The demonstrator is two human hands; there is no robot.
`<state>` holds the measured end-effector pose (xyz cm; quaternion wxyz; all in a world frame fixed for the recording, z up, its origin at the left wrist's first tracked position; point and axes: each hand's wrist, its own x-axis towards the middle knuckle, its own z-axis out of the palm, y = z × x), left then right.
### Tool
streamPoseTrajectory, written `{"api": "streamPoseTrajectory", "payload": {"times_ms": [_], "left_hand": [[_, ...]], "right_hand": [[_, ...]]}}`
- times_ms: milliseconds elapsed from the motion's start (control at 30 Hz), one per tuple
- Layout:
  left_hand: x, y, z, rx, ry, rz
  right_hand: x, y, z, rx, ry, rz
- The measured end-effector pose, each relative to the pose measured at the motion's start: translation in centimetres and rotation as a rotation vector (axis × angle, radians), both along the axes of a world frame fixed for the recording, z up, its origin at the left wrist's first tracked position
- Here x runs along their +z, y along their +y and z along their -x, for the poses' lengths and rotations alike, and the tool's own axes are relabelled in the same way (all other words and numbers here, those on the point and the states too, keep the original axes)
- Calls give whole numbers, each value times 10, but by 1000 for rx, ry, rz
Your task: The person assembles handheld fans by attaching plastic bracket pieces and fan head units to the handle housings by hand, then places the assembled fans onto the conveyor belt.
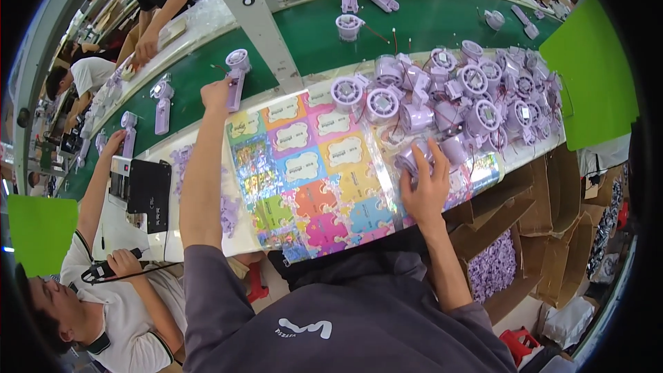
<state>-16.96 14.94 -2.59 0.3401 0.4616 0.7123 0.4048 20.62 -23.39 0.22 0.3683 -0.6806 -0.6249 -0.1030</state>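
My left hand [215, 95] reaches forward to the green conveyor belt. Its fingers are closed on the handle of a lilac handheld fan [236, 88], whose round head points away from me. On the table's right side, my right hand [426, 190] curls its fingers round a lilac fan head [413, 157] at the near edge of a heap. That heap of lilac fan heads [482, 116], with thin red wires among them, covers the right part of the table. Beneath my hands lies a colourful printed sheet [321, 190] with puzzle-shaped panels.
The green belt [314, 48] runs across the far side, carrying more fan parts. A metal post [252, 14] rises beside it. At left, a co-worker [117, 304] holds a black tool near a dark panel [150, 193]. Cardboard boxes [552, 228] stand low at right.
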Motion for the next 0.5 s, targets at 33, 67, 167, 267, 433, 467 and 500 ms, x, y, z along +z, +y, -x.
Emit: {"api": "streamPoseTrajectory", "payload": {"times_ms": [33, 67, 167, 267, 433, 467, 500], "left_hand": [[-6, 7, -4, 1, 23, -59], [-9, 14, -6, 6, 47, -119], [0, 39, 14, -15, 116, -336], [36, 25, -47, -33, 574, -624], [73, 53, -62, -446, 759, -685], [74, 59, -71, -686, 503, -655], [75, 60, -87, -920, 230, -610]], "right_hand": [[-1, 0, 0, -5, -1, -6], [-3, -1, 2, -9, 11, -14], [-4, 4, 6, 5, 49, -21], [-8, -1, -1, -58, 15, -12], [-6, 6, 4, -32, 45, -6], [-4, 7, 4, -33, 50, -1], [-4, 7, 3, -43, 51, 1]]}}
